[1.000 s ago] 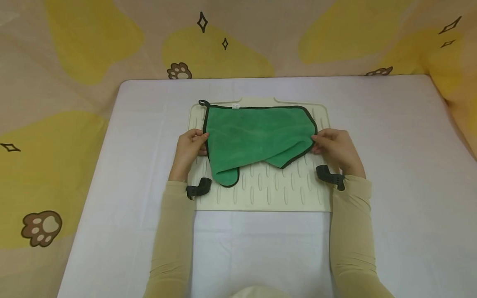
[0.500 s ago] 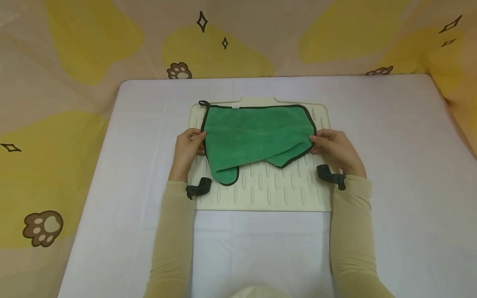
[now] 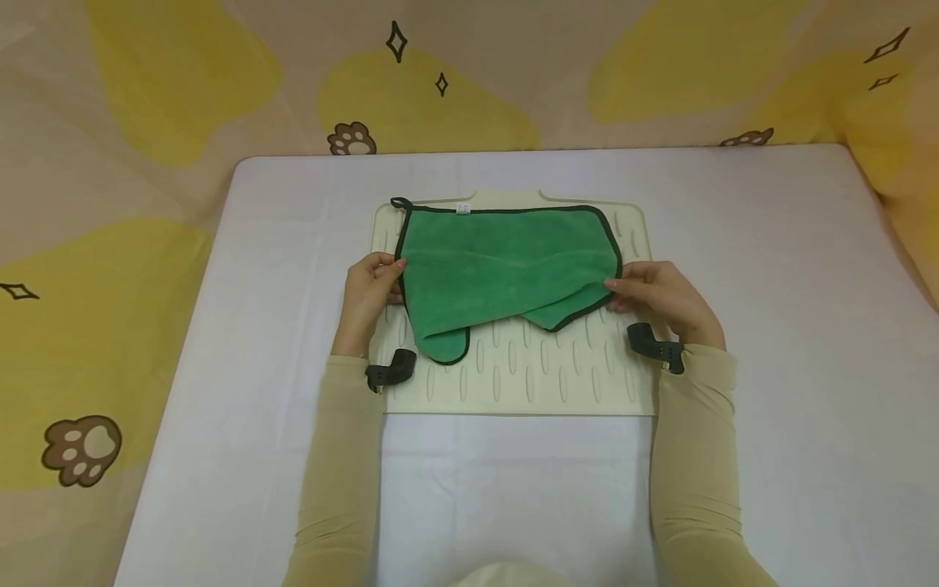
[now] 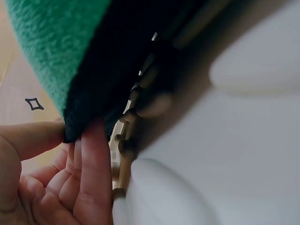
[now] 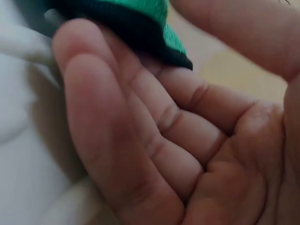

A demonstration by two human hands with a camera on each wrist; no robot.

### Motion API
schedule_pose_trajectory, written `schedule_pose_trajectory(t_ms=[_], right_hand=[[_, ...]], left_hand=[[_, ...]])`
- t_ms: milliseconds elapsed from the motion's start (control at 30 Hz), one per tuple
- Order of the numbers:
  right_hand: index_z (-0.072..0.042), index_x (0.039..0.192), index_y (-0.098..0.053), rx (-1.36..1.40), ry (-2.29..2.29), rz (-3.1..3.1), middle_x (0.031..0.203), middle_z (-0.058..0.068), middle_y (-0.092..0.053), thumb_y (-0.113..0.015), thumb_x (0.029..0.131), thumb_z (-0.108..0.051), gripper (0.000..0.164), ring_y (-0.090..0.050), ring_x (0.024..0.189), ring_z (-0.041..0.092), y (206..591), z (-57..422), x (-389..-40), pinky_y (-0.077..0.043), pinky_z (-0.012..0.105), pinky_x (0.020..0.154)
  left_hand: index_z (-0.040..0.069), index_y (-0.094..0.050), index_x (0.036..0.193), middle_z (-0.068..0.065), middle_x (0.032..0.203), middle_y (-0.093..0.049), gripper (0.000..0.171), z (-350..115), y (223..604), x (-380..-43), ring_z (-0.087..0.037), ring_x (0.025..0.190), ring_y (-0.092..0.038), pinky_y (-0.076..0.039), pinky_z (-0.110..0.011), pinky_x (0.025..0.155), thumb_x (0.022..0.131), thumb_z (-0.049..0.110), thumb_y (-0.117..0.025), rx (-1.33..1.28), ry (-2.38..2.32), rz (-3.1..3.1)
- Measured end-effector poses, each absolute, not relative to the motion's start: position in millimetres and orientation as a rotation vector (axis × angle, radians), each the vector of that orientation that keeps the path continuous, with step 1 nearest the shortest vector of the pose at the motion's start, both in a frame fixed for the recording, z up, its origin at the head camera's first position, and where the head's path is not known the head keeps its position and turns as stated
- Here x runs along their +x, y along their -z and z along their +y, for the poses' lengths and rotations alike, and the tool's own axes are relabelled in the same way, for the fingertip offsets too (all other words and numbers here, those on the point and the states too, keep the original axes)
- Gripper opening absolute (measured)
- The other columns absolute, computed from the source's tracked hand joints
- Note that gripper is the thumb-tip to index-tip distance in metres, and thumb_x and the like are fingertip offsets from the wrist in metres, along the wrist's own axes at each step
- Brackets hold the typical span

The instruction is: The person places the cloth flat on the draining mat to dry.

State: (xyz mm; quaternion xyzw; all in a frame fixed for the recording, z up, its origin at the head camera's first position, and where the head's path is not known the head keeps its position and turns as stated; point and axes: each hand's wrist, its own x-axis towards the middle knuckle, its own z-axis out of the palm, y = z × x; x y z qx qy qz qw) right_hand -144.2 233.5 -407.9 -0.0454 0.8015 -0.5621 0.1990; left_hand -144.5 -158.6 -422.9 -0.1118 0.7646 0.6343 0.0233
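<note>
A green towel (image 3: pixel 499 261) with dark edging lies folded over on a cream ribbed mat (image 3: pixel 513 383), its lower edge uneven. A hanging loop (image 3: pixel 400 202) sticks out at its upper left corner. My left hand (image 3: pixel 372 293) pinches the towel's left edge between thumb and fingers; the left wrist view shows the dark border (image 4: pixel 89 93) in that grip. At the right edge, my right hand (image 3: pixel 660 293) holds the towel with the thumb on top and the fingers beneath. In the right wrist view the fingers (image 5: pixel 103 126) curl under the border.
The mat lies on a table with a white cover (image 3: pixel 792 326). A patterned curtain (image 3: pixel 469 73) hangs behind the table and along its left side. A small white tag (image 3: pixel 463 209) sits on the towel's top edge. Black wrist cameras (image 3: pixel 392 371) are worn at both cuffs.
My right hand has slid slightly down along the towel's right edge. The towel's left edge and my left hand have shifted a little to the left.
</note>
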Motion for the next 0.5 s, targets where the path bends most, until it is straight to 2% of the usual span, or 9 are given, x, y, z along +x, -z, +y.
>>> schedule_pose_trajectory(t_ms=[167, 267, 500], right_hand=[[0.009, 0.081, -0.059, -0.12, 1.584, 2.244, 0.077, 0.009, -0.067, -0.067, 0.089, -0.014, 0.025, -0.068, 0.073, 0.019, 408.3, 233.7, -142.4, -0.055, 0.026, 0.07], [0.011, 0.081, -0.058, -0.176, 1.59, 2.229, 0.078, 0.009, -0.068, -0.066, 0.089, -0.012, 0.026, -0.069, 0.074, 0.019, 407.9, 233.7, -142.7, -0.055, 0.027, 0.071], [0.016, 0.109, -0.058, -0.279, 1.587, 2.161, 0.085, 0.004, -0.071, -0.065, 0.089, -0.009, 0.033, -0.068, 0.076, 0.017, 407.3, 228.7, -143.9, -0.055, 0.026, 0.072]], left_hand=[[-0.005, -0.057, 0.104, 0.006, 0.063, -0.056, 0.021, -159.0, 423.4, -144.7, -0.006, 0.053, -0.051, -0.051, -0.018, 0.051, 0.095, 0.014, -0.057, -0.354, -1.96, 2.366], [-0.004, -0.057, 0.103, 0.007, 0.063, -0.057, 0.02, -159.2, 423.7, -144.8, -0.006, 0.053, -0.052, -0.051, -0.018, 0.051, 0.095, 0.014, -0.057, -0.354, -1.964, 2.366], [-0.004, -0.057, 0.101, 0.007, 0.062, -0.056, 0.019, -158.5, 423.9, -145.1, -0.006, 0.053, -0.051, -0.05, -0.017, 0.051, 0.095, 0.014, -0.057, -0.35, -1.973, 2.361]])
